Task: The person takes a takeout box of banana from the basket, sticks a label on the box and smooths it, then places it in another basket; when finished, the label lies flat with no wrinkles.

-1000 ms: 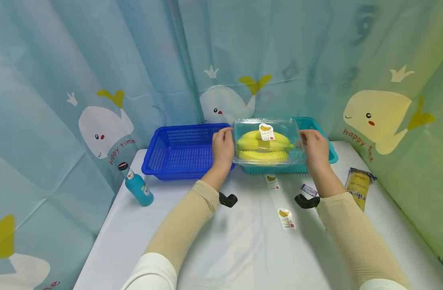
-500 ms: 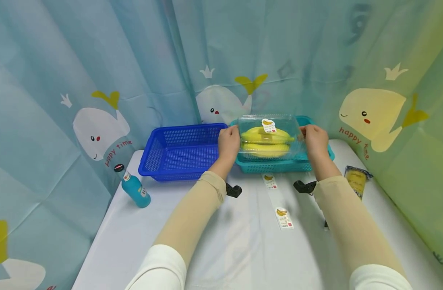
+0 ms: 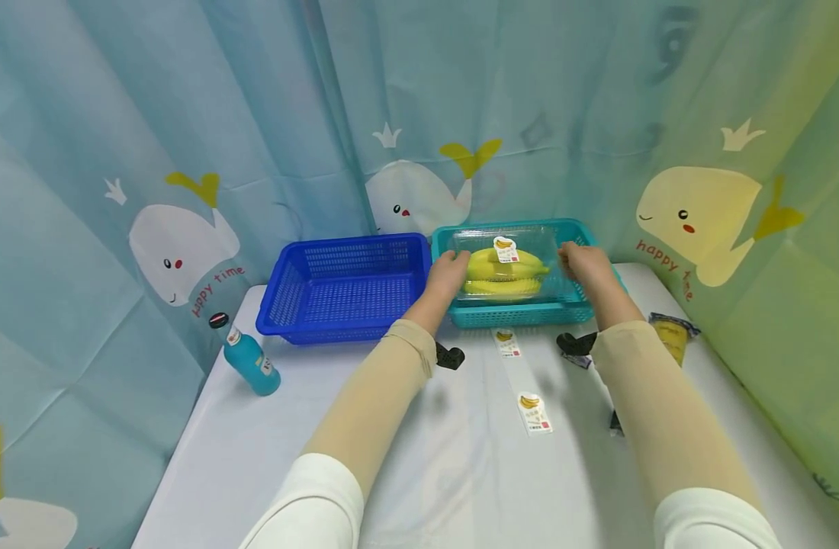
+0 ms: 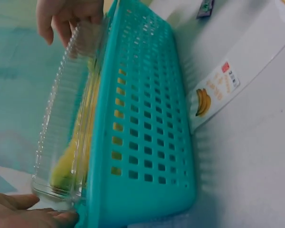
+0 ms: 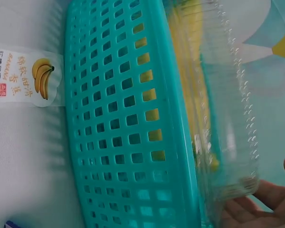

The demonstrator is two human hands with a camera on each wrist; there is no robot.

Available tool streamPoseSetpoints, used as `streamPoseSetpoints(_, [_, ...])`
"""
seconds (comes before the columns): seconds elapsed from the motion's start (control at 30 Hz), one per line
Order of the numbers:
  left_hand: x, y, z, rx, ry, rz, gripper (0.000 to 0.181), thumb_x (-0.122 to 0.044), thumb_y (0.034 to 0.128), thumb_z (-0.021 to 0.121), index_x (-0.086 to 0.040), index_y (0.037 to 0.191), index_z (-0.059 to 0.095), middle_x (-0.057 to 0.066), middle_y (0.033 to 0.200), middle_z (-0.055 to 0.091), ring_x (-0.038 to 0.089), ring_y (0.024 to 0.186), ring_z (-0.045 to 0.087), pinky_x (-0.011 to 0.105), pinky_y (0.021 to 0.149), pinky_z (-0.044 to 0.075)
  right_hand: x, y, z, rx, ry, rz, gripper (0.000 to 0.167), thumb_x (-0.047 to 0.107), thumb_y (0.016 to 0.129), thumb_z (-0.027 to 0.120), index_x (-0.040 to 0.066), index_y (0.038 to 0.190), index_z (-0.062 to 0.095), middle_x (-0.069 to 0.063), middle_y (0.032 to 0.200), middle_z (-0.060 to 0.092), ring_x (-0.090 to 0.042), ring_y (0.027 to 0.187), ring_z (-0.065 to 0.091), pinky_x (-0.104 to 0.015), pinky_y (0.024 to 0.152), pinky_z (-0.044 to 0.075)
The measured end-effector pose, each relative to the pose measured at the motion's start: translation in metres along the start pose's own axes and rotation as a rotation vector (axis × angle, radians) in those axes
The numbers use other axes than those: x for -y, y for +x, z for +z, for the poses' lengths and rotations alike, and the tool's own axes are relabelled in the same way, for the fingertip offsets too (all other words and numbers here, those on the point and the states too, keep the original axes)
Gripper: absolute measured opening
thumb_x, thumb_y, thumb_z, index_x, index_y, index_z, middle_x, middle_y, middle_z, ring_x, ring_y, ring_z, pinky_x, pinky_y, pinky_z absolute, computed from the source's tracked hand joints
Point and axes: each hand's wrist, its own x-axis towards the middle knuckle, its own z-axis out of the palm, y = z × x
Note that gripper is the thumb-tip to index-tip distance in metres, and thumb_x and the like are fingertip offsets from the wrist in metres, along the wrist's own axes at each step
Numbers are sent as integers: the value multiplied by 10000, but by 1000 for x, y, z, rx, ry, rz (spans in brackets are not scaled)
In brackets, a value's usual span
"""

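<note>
A clear plastic clamshell box (image 3: 488, 290) with yellow bananas (image 3: 505, 265) inside sits in the teal basket (image 3: 522, 315). Its lid carries a banana label (image 3: 505, 249). My left hand (image 3: 447, 276) is at the box's left end, and in the left wrist view its fingers (image 4: 26, 211) lie against that end with the thumb apart. At the opposite end is my right hand (image 3: 587, 268). The right wrist view has its fingers (image 5: 242, 209) by the box's corner, the thumb off the plastic. Neither hand is curled round the box.
A blue basket (image 3: 354, 333) stands left of the teal one. On the white table are a blue bottle (image 3: 251, 361), two banana labels (image 3: 534, 412) on a strip, a small purple packet (image 3: 576, 360) and a yellow packet (image 3: 672, 335) partly behind the right arm. Curtains enclose the table.
The clamshell box was held up in front of the teal basket and has gone down into it. Both hands have loosened from its ends.
</note>
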Motion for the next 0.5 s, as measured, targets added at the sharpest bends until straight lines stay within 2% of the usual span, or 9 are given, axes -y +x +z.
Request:
streamPoseSetpoints(0.03, [0, 0, 2, 9, -4, -6, 670, -520, 1011, 387, -130, 1553, 324, 64, 1607, 339, 274, 1489, 302, 463, 1204, 305, -1, 1, 0, 25, -8, -3, 425, 441, 1032, 359, 184, 700, 424, 23, 591, 379, -190, 602, 332, -421, 870, 450])
streamPoseSetpoints(0.07, [1, 1, 3, 18, -10, -12, 685, -519, 1005, 396, -126, 1559, 304, 72, 1614, 321, 279, 1495, 288, 472, 1206, 298, -2, 1, 1, 53, -21, -7, 430, 472, 1032, 345, 172, 771, 510, -19, 679, 491, -200, 672, 417, -432, 957, 457])
streamPoseSetpoints(0.13, [1, 2, 6, 34, -23, -26, 705, -519, 997, 405, -131, 1570, 274, 73, 1626, 294, 276, 1505, 263, 479, 1213, 280, -3, 2, 2, 110, -25, -11, 511, 524, 1026, 329, 100, 1076, 608, -175, 1022, 621, -288, 948, 559, -457, 1122, 395])
streamPoseSetpoints(0.17, [2, 2, 7, 38, -27, -31, 709, -516, 994, 407, -134, 1574, 263, 71, 1630, 284, 275, 1509, 255, 482, 1215, 275, -4, 2, 3, 133, -22, -11, 602, 547, 1022, 322, 59, 1305, 533, -237, 1267, 560, -332, 1173, 529, -468, 1181, 338])
streamPoseSetpoints(0.2, [2, 3, 8, 40, -31, -37, 713, -515, 991, 410, -135, 1576, 257, 71, 1633, 276, 275, 1512, 247, 485, 1218, 269, -5, 3, 3, 159, -17, -14, 715, 572, 1016, 310, 37, 1486, 364, -261, 1479, 405, -363, 1370, 404, -471, 1215, 283])
streamPoseSetpoints(0.23, [2, 3, 9, 43, -33, -45, 718, -514, 988, 413, -139, 1578, 251, 69, 1635, 271, 275, 1513, 244, 489, 1218, 266, -6, 3, 3, 181, -8, -13, 810, 597, 1008, 301, 26, 1570, 176, -231, 1613, 207, -369, 1488, 241, -468, 1234, 240])
streamPoseSetpoints(0.27, [2, 4, 9, 46, -34, -54, 724, -514, 984, 420, -144, 1580, 243, 66, 1638, 264, 275, 1514, 240, 492, 1219, 264, -7, 4, 2, 204, -3, -13, 878, 618, 1001, 291, 23, 1582, 12, -168, 1664, 21, -362, 1534, 91, -467, 1248, 197])
streamPoseSetpoints(0.3, [3, 5, 10, 55, -31, -62, 733, -516, 981, 424, -146, 1584, 230, 64, 1642, 252, 280, 1517, 231, 500, 1218, 260, -9, 5, 2, 215, 3, -11, 899, 634, 994, 295, 24, 1580, -9, -164, 1665, -13, -377, 1535, 59, -469, 1253, 179])
streamPoseSetpoints(0.5, [5, 9, 14, 157, 46, -99, 789, -541, 971, 448, -182, 1602, 140, 44, 1669, 159, 288, 1533, 171, 517, 1226, 231, -16, 7, 1, 233, -5, 19, 920, 675, 977, 281, 38, 1586, 17, -144, 1669, -20, -385, 1532, 50, -508, 1250, 141])
